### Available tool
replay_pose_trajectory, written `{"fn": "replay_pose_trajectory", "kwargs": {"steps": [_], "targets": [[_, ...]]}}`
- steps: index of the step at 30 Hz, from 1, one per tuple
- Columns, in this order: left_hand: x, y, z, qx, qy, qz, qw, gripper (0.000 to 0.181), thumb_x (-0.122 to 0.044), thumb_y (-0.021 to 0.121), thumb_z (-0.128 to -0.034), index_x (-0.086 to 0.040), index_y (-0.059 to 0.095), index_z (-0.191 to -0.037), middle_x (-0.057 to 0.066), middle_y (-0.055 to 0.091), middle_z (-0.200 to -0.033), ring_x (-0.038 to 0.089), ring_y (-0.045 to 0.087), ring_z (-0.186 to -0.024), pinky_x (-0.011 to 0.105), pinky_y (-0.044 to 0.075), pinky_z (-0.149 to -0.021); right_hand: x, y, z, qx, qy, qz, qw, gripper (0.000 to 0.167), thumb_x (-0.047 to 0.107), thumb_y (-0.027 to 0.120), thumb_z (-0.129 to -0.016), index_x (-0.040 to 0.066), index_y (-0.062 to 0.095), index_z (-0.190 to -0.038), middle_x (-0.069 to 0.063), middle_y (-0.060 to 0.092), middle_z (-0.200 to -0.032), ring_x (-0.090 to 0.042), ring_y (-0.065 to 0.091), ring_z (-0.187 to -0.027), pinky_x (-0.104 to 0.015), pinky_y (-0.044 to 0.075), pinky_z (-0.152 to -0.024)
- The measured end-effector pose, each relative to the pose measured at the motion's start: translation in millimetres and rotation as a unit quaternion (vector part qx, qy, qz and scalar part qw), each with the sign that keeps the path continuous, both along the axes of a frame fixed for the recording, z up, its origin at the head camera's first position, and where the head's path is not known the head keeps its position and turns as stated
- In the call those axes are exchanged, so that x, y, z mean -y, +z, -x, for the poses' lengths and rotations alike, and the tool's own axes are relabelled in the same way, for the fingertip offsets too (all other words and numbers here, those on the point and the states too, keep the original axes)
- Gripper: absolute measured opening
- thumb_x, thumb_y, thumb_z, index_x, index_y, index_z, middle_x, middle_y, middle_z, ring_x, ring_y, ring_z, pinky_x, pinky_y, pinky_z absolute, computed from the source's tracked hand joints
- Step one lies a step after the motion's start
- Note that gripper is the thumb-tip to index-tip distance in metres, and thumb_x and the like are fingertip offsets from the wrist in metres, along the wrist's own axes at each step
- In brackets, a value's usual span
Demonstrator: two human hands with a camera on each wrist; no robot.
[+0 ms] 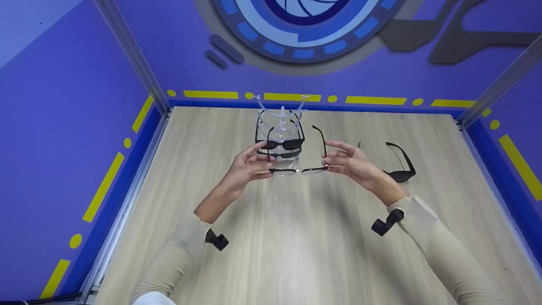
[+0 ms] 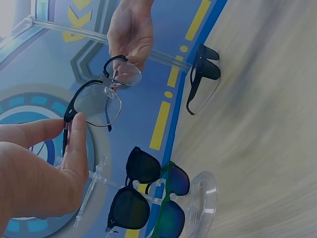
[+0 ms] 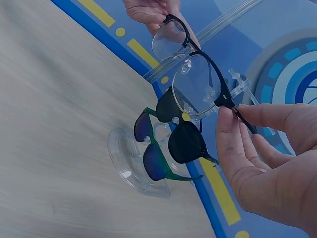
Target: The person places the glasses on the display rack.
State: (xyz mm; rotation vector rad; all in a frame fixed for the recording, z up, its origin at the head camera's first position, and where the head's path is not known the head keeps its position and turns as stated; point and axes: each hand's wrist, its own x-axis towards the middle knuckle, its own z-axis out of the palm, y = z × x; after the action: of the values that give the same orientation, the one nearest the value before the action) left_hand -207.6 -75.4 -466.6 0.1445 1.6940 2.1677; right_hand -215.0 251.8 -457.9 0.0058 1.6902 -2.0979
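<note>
Clear-lensed eyeglasses (image 1: 313, 170) with black upper rims are held up between both hands, temples pointing away toward the back wall. My left hand (image 1: 243, 169) pinches the left temple near its hinge, and my right hand (image 1: 351, 163) pinches the right one. Just behind them stands a clear plastic display stand (image 1: 282, 120). It carries black sunglasses (image 2: 130, 208) and, lower down, green-framed sunglasses (image 3: 151, 148) with bluish lenses. The stand's uppermost arms hold nothing. In the left wrist view, the round lenses and nose pads of the eyeglasses show plainly.
Another pair of dark sunglasses (image 1: 400, 175) lies on the wooden table (image 1: 275, 245) to the right, partly hidden by my right wrist. Blue panels (image 1: 178, 51) with metal corner posts enclose the table at the back and sides.
</note>
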Motion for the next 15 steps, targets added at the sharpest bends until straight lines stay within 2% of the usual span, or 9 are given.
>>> {"fn": "replay_pose_trajectory", "kwargs": {"steps": [3,10,15], "targets": [[1.7,1.3,2.0,0.002,0.005,-0.002,1.0,0.072,0.004,0.066,-0.0942,-0.01,0.036,-0.158,0.007,0.068,-0.114,0.014,0.071,-0.099,0.036,0.063,-0.09,2,1.1,3.1,0.002,-0.002,0.0,1.0,0.064,-0.008,0.062,-0.096,0.0,0.035,-0.153,-0.002,0.075,-0.106,-0.013,0.073,-0.096,-0.03,0.061,-0.09],[4.7,2.9,10.6,0.003,0.018,-0.015,0.9997,0.071,0.008,0.064,-0.0938,-0.008,0.036,-0.157,0.002,0.07,-0.106,0.013,0.072,-0.096,0.032,0.064,-0.085,9,4.4,16.3,0.002,-0.006,-0.009,0.9999,0.065,-0.008,0.061,-0.097,0.0,0.033,-0.155,-0.001,0.074,-0.106,-0.013,0.072,-0.097,-0.029,0.061,-0.091],[6.5,3.7,18.2,0.003,0.025,-0.018,0.9995,0.069,0.009,0.064,-0.0936,-0.008,0.038,-0.156,0.001,0.071,-0.106,0.012,0.073,-0.094,0.03,0.064,-0.083,13,7.6,23.4,-0.004,-0.013,-0.024,0.9996,0.062,-0.005,0.063,-0.097,0.002,0.038,-0.153,-0.002,0.072,-0.108,-0.013,0.072,-0.095,-0.029,0.06,-0.091]]}}
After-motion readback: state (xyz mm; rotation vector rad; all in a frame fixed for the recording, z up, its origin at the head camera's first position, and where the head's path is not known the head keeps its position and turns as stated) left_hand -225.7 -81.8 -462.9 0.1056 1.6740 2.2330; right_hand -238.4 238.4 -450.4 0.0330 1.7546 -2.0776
